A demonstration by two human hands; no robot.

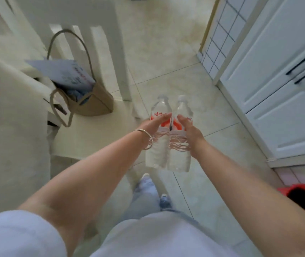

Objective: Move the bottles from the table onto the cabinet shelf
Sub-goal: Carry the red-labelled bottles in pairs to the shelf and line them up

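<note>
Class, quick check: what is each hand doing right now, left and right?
Left hand: grips the left bottle at its red label.
Right hand: grips the right bottle beside it, both carried above the floor.

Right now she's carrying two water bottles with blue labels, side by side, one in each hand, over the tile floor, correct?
Not quite: the head view shows red labels, not blue. The left hand and right hand each hold one of the bottles side by side above the tile floor.

I see a beige tote bag (90, 101) on a white chair seat (92, 130), papers (62, 72) sticking out of it (print too blurred to read). A red bucket (304, 200) stands on the tiled floor (166, 58) at the right edge.
</note>
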